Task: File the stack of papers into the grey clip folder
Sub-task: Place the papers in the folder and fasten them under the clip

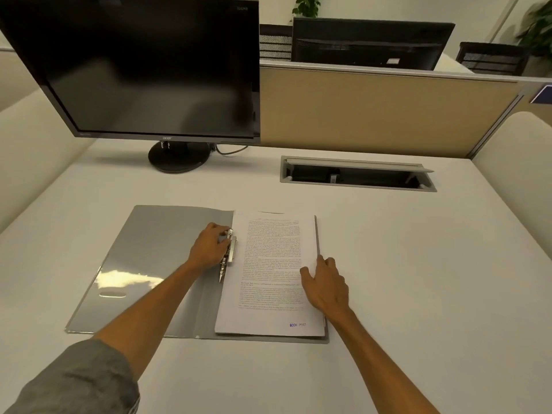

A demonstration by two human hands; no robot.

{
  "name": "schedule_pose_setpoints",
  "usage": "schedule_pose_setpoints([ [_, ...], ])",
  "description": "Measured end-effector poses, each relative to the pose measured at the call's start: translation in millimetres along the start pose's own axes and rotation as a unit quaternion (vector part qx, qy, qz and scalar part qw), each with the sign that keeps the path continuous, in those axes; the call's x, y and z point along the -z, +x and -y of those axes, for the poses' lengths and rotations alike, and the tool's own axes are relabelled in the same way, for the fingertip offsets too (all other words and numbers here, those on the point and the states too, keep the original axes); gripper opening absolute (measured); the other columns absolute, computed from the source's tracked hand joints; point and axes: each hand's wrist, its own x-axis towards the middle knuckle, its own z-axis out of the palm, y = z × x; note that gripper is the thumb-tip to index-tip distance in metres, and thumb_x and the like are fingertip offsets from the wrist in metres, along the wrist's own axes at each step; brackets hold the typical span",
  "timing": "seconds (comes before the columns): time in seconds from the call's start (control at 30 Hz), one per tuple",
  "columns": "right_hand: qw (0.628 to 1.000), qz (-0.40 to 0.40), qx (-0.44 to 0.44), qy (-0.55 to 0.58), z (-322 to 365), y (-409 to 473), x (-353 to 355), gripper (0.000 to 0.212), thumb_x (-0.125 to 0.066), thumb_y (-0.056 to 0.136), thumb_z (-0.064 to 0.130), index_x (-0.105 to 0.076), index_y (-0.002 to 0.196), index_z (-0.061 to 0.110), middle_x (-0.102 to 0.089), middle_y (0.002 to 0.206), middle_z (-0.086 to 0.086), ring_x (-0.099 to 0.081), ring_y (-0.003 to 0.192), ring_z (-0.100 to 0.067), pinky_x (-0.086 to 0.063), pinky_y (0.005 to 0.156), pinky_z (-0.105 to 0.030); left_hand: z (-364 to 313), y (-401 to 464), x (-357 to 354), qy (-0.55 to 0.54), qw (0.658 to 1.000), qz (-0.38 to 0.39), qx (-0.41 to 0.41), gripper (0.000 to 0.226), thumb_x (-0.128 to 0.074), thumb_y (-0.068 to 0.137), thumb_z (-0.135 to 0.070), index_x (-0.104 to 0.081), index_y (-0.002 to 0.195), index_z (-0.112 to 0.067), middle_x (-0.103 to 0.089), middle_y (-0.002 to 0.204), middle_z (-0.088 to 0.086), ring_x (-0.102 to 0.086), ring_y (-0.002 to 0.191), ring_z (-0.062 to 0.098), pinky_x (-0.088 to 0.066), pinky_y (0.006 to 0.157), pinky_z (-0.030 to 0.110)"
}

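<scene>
While my left hand (210,245) grips the metal clip (228,253) of the open grey folder (143,258), my right hand (324,283) rests flat, fingers spread, on the papers (268,279).

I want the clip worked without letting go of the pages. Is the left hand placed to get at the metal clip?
Probably yes. The left hand already has its fingers at the metal clip along the folder's spine, nothing between them, while the right hand rests on the stack of papers.

view: single head-worn wide-angle camera
position: above the near edge of the pale white worktop (418,264)
facing: forward and down, toward the tan fabric partition (373,112)
closeness: near, both forearms in frame
shared: none, one view only
</scene>
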Motion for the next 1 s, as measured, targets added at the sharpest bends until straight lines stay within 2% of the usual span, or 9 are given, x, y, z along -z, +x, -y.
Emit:
schedule_pose_setpoints([
  [0.07, 0.999, -0.014, 0.007, -0.049, -1.3, -1.0, 0.6, 0.051, -0.041, 0.093, 0.049, -0.045, 0.126, 0.010, -0.049, 0.122, -0.007, -0.059, 0.100, -0.025, -0.051, 0.081, -0.038, 0.5, 1.1, 0.1, -0.002, 1.000, 0.004, 0.002, 0.035, -0.053, 0.093, -0.017, -0.057, 0.126, -0.009, -0.053, 0.126, 0.013, -0.055, 0.111, 0.030, -0.044, 0.094, 0.036],
  [0.2, 0.996, -0.014, 0.030, -0.078, -5.3, 0.1, -0.4, 0.054, -0.043, 0.093, 0.049, -0.045, 0.130, 0.010, -0.046, 0.129, -0.007, -0.051, 0.112, -0.022, -0.049, 0.084, -0.036, 0.3, 2.9, 1.3, -0.015, 1.000, 0.002, 0.011, 0.035, -0.055, 0.091, -0.016, -0.059, 0.125, -0.009, -0.054, 0.124, 0.013, -0.056, 0.108, 0.028, -0.043, 0.088, 0.030],
  [0.37, 0.999, -0.002, 0.030, -0.018, -12.4, 3.6, -0.3, 0.056, -0.050, 0.091, 0.044, -0.044, 0.136, 0.011, -0.046, 0.131, -0.005, -0.051, 0.115, -0.022, -0.049, 0.088, -0.035, -1.5, 2.5, 3.4, -0.053, 0.998, -0.001, 0.019, 0.037, -0.056, 0.089, -0.006, -0.059, 0.125, -0.007, -0.056, 0.126, 0.015, -0.055, 0.114, 0.031, -0.044, 0.097, 0.037],
  [0.47, 0.999, -0.004, 0.015, 0.040, -17.0, 7.7, 0.0, 0.049, -0.054, 0.090, 0.041, -0.050, 0.131, 0.015, -0.052, 0.124, -0.004, -0.057, 0.105, -0.019, -0.052, 0.085, -0.033, -1.2, 1.9, 3.4, -0.060, 0.998, -0.001, 0.013, 0.037, -0.055, 0.089, -0.004, -0.060, 0.125, -0.008, -0.058, 0.125, 0.015, -0.055, 0.113, 0.032, -0.044, 0.100, 0.040],
  [0.57, 0.997, -0.010, 0.008, 0.071, -17.2, 10.9, -0.1, 0.042, -0.056, 0.090, 0.041, -0.053, 0.124, 0.017, -0.054, 0.121, -0.003, -0.056, 0.095, -0.015, -0.048, 0.078, -0.028, -2.5, 2.1, 3.2, -0.056, 0.998, -0.002, 0.004, 0.035, -0.053, 0.089, -0.003, -0.062, 0.122, -0.008, -0.059, 0.123, 0.015, -0.056, 0.112, 0.032, -0.044, 0.098, 0.040],
  [0.77, 0.995, 0.008, -0.033, 0.095, -13.4, 32.7, 11.2, 0.063, -0.056, 0.089, 0.045, -0.040, 0.141, 0.013, -0.048, 0.134, -0.008, -0.055, 0.117, -0.026, -0.046, 0.093, -0.037, -0.2, 3.4, 3.0, -0.046, 0.999, 0.003, 0.004, 0.032, -0.054, 0.089, -0.007, -0.065, 0.120, -0.009, -0.060, 0.122, 0.013, -0.057, 0.107, 0.030, -0.045, 0.094, 0.036],
  [0.83, 0.995, 0.026, -0.036, 0.094, -11.2, 44.5, 15.4, 0.063, -0.057, 0.089, 0.046, -0.041, 0.141, 0.014, -0.049, 0.132, -0.009, -0.055, 0.117, -0.027, -0.045, 0.095, -0.038, 0.2, 4.2, 2.1, -0.041, 0.999, 0.002, 0.006, 0.032, -0.054, 0.089, -0.007, -0.064, 0.120, -0.009, -0.059, 0.123, 0.012, -0.057, 0.106, 0.028, -0.044, 0.092, 0.033],
  [0.93, 0.994, 0.050, -0.024, 0.093, -4.2, 58.1, 20.9, 0.056, -0.058, 0.088, 0.044, -0.048, 0.135, 0.015, -0.056, 0.119, -0.008, -0.058, 0.105, -0.026, -0.047, 0.088, -0.037, -1.2, 5.0, 0.8, -0.034, 0.999, 0.003, 0.004, 0.032, -0.054, 0.089, -0.005, -0.064, 0.120, -0.007, -0.058, 0.123, 0.012, -0.057, 0.106, 0.028, -0.043, 0.089, 0.030],
  [1.0, 0.993, 0.058, -0.021, 0.103, -0.7, 63.9, 22.5, 0.056, -0.059, 0.088, 0.041, -0.048, 0.136, 0.015, -0.059, 0.121, -0.009, -0.059, 0.107, -0.026, -0.046, 0.088, -0.037, -1.8, 5.5, 0.6, -0.031, 0.999, 0.003, 0.007, 0.032, -0.054, 0.089, -0.006, -0.063, 0.120, -0.006, -0.057, 0.124, 0.012, -0.057, 0.108, 0.029, -0.043, 0.092, 0.031],
])
